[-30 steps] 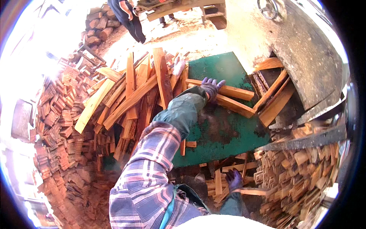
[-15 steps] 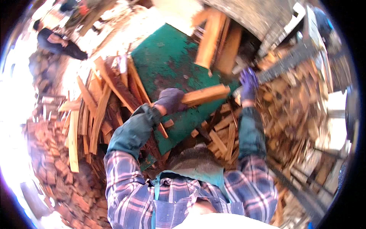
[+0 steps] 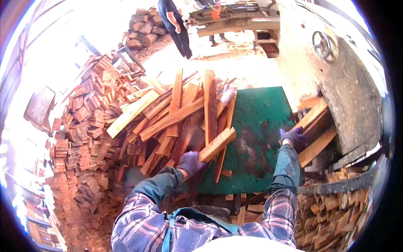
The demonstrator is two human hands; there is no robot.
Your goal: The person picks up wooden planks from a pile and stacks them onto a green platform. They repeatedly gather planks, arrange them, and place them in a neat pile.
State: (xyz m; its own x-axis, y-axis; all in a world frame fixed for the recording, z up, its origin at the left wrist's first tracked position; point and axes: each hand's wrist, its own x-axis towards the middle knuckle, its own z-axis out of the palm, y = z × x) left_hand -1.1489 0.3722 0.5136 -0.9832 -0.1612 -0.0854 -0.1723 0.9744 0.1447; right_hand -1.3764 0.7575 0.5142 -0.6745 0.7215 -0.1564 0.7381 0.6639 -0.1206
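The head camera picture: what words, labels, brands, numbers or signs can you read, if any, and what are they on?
None can be read.
I see no lettering on the wood piece in the left hand, or on the green surface.
The bright left side is too washed out to tell.

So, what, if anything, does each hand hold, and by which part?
Left hand: a wood piece, by its near end. Right hand, at some slabs: cannot tell.

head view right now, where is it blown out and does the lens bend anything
In the head view, glare bleaches the left edge and the ground beyond the green surface; also in the head view, the grey beam bows near the dark rim, while both hands, left hand and right hand, are discernible.
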